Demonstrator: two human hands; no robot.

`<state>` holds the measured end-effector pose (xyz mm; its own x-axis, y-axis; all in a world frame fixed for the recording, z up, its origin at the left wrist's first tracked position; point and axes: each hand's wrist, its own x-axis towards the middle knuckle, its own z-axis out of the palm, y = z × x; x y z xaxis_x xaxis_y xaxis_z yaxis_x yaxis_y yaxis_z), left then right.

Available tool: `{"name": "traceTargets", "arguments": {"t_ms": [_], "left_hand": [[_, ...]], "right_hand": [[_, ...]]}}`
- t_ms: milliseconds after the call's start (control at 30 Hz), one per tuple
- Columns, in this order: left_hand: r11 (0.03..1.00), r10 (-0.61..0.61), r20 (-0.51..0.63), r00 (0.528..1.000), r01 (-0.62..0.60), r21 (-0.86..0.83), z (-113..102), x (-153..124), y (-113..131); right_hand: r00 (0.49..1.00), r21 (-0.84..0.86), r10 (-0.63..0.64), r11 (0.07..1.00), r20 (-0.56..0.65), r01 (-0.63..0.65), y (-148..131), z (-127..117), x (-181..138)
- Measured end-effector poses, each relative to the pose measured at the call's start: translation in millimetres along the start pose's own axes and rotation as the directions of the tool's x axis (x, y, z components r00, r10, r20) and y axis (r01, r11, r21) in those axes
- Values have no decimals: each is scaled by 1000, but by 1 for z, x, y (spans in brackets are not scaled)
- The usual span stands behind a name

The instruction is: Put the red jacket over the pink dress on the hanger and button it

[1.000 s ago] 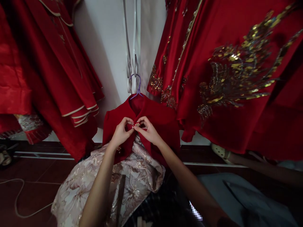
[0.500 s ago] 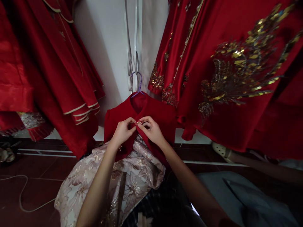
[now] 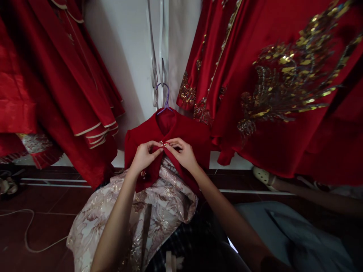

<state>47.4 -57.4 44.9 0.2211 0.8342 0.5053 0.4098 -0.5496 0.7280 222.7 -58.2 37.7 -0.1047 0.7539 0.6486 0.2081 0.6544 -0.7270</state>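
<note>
A small red jacket (image 3: 195,138) hangs on a purple hanger (image 3: 163,99) in front of me, over a pale floral brocade skirt (image 3: 159,209). My left hand (image 3: 143,156) pinches the jacket's left front edge. My right hand (image 3: 183,153) pinches the right front edge. The fingertips of both meet at a small gold clasp (image 3: 163,144) at the chest. A second gold button (image 3: 143,174) shows lower on the left panel.
Red gowns (image 3: 56,87) hang at the left; a red gown with gold sequin embroidery (image 3: 286,87) hangs at the right. A white wall (image 3: 127,56) is behind. A cord (image 3: 25,234) lies on the dark red floor. Another person's foot in a white shoe (image 3: 263,175) is at the right.
Both hands stay pinched at the gold clasp, with small finger shifts. The view has drifted slightly, so the jacket sits a little higher in the picture.
</note>
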Motion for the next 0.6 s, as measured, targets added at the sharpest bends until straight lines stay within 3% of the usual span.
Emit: {"name": "traceTargets", "arguments": {"t_ms": [300, 600], "left_hand": [[940, 95, 80, 992, -116, 320, -3, 3, 30], [859, 129, 98, 987, -161, 486, 6, 2, 36]], "right_hand": [[999, -75, -12, 997, -41, 9, 2, -5, -5], [1000, -32, 3, 999, -31, -4, 10, -8, -7]]}}
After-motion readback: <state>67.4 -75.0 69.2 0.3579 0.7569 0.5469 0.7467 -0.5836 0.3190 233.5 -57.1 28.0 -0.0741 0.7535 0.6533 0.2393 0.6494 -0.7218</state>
